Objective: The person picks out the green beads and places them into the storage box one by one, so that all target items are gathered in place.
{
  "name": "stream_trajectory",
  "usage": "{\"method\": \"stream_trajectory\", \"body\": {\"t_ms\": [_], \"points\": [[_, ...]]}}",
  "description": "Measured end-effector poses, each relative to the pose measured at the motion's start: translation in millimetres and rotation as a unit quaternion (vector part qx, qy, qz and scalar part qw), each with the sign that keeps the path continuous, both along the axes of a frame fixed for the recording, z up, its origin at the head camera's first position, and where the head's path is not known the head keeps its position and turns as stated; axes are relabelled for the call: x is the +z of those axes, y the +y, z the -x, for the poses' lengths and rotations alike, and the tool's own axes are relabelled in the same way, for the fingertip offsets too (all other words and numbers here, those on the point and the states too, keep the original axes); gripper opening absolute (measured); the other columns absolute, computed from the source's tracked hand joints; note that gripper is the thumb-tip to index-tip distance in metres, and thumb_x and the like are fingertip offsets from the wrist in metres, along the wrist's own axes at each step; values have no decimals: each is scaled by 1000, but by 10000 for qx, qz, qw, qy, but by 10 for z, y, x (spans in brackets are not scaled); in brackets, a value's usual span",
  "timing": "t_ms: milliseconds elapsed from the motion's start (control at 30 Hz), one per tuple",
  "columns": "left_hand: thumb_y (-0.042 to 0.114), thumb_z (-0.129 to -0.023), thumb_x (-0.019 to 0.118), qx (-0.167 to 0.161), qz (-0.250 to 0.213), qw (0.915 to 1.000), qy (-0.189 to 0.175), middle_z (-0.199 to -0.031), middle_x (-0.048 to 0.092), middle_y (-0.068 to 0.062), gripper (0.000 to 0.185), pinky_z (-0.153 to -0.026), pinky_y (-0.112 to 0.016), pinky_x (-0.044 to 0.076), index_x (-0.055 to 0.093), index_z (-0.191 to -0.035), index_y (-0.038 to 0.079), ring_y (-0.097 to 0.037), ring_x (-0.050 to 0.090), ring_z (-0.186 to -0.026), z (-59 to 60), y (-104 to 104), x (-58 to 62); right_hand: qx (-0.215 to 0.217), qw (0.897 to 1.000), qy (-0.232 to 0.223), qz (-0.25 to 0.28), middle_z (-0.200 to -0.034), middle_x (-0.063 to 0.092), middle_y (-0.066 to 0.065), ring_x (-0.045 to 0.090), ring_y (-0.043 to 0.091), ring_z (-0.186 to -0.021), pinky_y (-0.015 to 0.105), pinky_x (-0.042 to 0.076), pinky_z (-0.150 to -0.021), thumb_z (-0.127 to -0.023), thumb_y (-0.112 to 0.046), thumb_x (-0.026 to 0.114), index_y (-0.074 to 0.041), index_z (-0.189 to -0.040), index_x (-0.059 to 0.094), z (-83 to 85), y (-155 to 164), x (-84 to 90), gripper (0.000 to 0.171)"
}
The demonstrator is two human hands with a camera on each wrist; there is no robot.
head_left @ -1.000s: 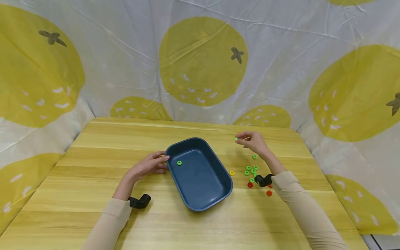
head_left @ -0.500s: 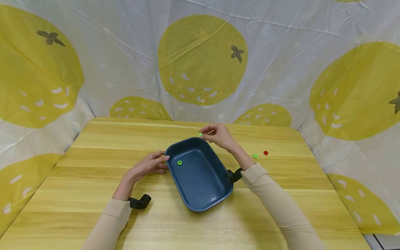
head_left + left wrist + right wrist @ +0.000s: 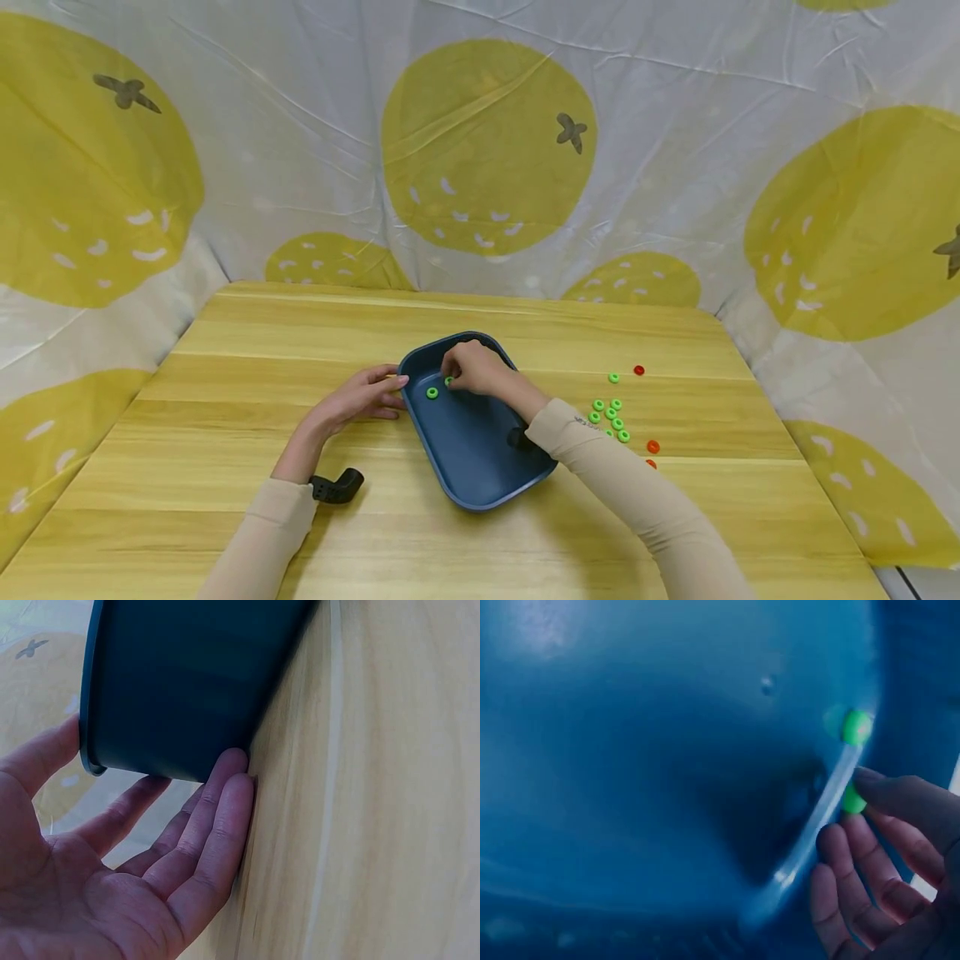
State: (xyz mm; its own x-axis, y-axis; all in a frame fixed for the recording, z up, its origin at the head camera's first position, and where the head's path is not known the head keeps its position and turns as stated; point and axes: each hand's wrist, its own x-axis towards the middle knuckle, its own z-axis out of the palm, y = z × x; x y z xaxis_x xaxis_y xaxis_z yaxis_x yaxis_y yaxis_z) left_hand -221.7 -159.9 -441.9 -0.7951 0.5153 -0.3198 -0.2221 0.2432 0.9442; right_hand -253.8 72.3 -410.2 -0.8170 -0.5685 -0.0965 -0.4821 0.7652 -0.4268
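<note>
My left hand (image 3: 362,395) rests at the far left corner of a dark blue plastic basin (image 3: 480,496). Its thumb touches the rim, and in the left wrist view its loosely extended fingers (image 3: 225,817) lie against the outer wall near the table. My right hand (image 3: 480,367) reaches inside the basin at its far end. Between thumb and fingertips it pinches a small green ring-shaped bead (image 3: 853,799), low by the edge of the basin floor. Another green bead (image 3: 432,392) lies on the floor just left of it.
The basin stands on a wooden table (image 3: 247,333). Several green beads (image 3: 611,413) lie right of it, with a red bead (image 3: 639,370) behind and orange-red beads (image 3: 653,447) nearer. My right sleeve (image 3: 622,483) crosses the basin's right side. A lemon-print cloth (image 3: 315,150) hangs behind.
My right hand has carried the green bead leftward over the basin rim, then down inside beside the other bead. The left hand and the basin have stayed nearly still.
</note>
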Motion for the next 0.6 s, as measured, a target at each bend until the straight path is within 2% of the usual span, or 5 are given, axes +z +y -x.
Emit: {"method": "stream_trajectory", "body": {"t_ms": [100,200,467,600], "points": [[35,-99,45,-3,11,10000,11,-137,43,-31,65,-95,-42,52,21,-145,-3,-26,63,-108,-6,4,-2,-98,9992,26,-376,-92,68,4,60,13,-79,22,51,-66,-84,-12,70,-12,-96,71,-32,-31,-45,12],[35,-99,46,-18,10,10000,44,-136,44,-31,65,-94,-42,53,22,-145,-4,-26,64,-108,-9,10,-4,-144,9987,62,-475,-90,67,3,58,12,-77,22,49,-64,-83,-12,70,-12,-96,71,-48,-37,-79,13],[34,-98,46,1,-33,10000,14,-136,45,-31,64,-93,-41,53,22,-145,-3,-25,64,-107,-15,3,-1,-154,9995,61,-281,-93,67,4,58,13,-79,24,49,-66,-86,-15,68,-12,-97,71,-73,-2,-97,12],[34,-99,45,-51,-45,10000,67,-136,44,-31,64,-94,-41,53,20,-145,-4,-25,64,-107,-12,-8,-2,-166,9998,114,78,-96,69,4,62,14,-84,24,52,-71,-86,-16,68,-12,-101,70,-62,31,-92,16]]}}
